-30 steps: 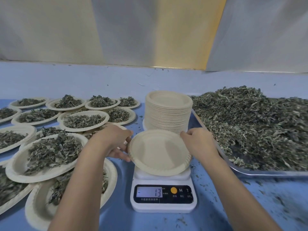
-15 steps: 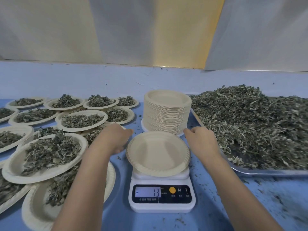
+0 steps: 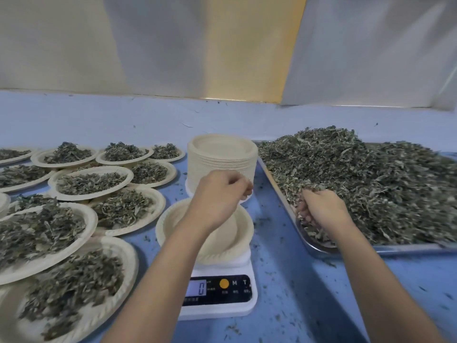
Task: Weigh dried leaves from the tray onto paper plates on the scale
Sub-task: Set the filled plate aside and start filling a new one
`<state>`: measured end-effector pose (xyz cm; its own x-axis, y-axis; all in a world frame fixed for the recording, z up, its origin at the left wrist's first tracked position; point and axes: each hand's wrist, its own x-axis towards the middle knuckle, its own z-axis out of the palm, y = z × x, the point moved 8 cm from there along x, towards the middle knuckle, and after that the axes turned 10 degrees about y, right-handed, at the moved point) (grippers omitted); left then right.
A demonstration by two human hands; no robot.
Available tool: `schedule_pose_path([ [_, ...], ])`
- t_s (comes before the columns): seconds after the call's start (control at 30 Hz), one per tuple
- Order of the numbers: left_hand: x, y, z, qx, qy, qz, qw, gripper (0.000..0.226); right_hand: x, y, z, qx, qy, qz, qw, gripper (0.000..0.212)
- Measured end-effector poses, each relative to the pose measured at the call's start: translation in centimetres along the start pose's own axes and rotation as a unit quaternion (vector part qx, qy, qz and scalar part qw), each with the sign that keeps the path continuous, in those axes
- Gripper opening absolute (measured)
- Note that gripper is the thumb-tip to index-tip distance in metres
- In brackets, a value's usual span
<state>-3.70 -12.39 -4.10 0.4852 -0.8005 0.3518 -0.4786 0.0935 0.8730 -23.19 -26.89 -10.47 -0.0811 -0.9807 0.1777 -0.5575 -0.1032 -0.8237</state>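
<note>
- Scale (image 3: 222,303) nearest, white body on blue tabletop (image 3: 284,268); display partly hidden by left forearm, visible digit "0"; orange button and letters M, T beside it.
- Empty paper plate (image 3: 230,233) seated on scale platform, no leaves in it; left part covered by left forearm.
- Filled plates (image 3: 74,280) at left, overlapping one another in rows from near edge to far, each carrying dried leaves.
- Left hand (image 3: 217,196) raised above far rim of empty plate, in front of plate stack; fingers curled loosely inward, tips blurred; grip state: cannot tell whether apart or together, nothing seen held.
- Right hand (image 3: 319,214) down in near left corner of tray (image 3: 395,249), palm side into the heap; grip half closed, fingers curled around a clump of dried leaves (image 3: 371,189); fingertips buried among them, so full closure not confirmed.
- Tray of metal, at right of scale, near rim bare and shiny; remainder heaped high with dried leaves, heap reaching right edge of view.
- Stack of plates (image 3: 222,157), tall, unused, standing on tabletop just beyond scale and just beside tray's left rim.
- Loose leaf fragments (image 3: 272,246) scattered over tabletop, mostly between scale and tray and at near right.
- Pale wall panels (image 3: 197,45) beyond tabletop's far edge.
</note>
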Motion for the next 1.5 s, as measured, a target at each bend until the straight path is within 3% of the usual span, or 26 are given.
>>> schedule_pose_path([
  [0.13,0.4,1.2,2.0,-0.019,0.005,0.010,1.000,0.028,1.0,3.2,-0.3,-0.027,-0.091,0.089,0.991,0.045],
  [0.23,1.0,0.5,1.6,0.003,0.040,0.000,0.999,0.026,0.1,5.5,0.5,-0.135,-0.209,0.156,0.956,0.059],
  [0.3,1.0,-0.1,1.7,0.007,0.031,-0.011,0.999,0.027,0.2,5.6,1.4,-0.140,-0.233,0.165,0.948,0.061],
  [0.47,1.0,0.2,3.0,0.001,-0.008,-0.012,1.000,0.025,3.2,2.5,3.5,-0.031,-0.133,0.038,0.990,0.032],
  [0.57,1.4,1.1,3.6,-0.005,-0.019,0.003,1.000,0.025,4.8,0.7,2.2,-0.104,0.010,-0.076,0.992,0.022],
  [0.63,1.8,1.5,3.7,-0.012,-0.018,0.013,1.000,0.027,5.0,-1.0,1.3,-0.202,0.101,-0.181,0.957,0.018],
  [0.7,2.1,1.8,3.9,-0.021,-0.015,0.019,0.999,0.027,5.3,-1.2,2.9,-0.303,0.071,-0.258,0.915,0.041],
  [0.77,2.2,1.8,4.1,-0.026,-0.017,0.024,0.999,0.027,5.9,0.1,5.0,-0.352,-0.013,-0.250,0.902,0.056],
  [0.93,2.2,1.5,4.3,-0.036,-0.021,0.029,0.999,0.025,6.9,2.4,7.6,-0.383,-0.127,-0.189,0.895,0.054],
  [1.0,2.2,1.5,4.3,-0.037,-0.020,0.031,0.999,0.024,6.9,2.3,7.5,-0.386,-0.124,-0.197,0.892,0.053],
  [1.17,2.2,1.4,4.1,-0.045,-0.013,0.024,0.999,0.024,5.7,-0.6,6.2,-0.382,0.008,-0.312,0.870,0.044],
  [1.27,2.1,1.5,4.2,-0.040,-0.014,0.025,0.999,0.024,5.6,-0.7,6.6,-0.399,-0.011,-0.325,0.858,0.050],
  [1.4,2.1,1.4,4.4,-0.030,-0.018,0.023,0.999,0.024,5.1,-0.5,7.2,-0.447,-0.051,-0.346,0.824,0.040],
  [1.5,2.0,1.3,4.5,-0.021,-0.020,0.022,0.999,0.024,4.9,-0.9,7.0,-0.438,-0.044,-0.335,0.833,0.031],
])
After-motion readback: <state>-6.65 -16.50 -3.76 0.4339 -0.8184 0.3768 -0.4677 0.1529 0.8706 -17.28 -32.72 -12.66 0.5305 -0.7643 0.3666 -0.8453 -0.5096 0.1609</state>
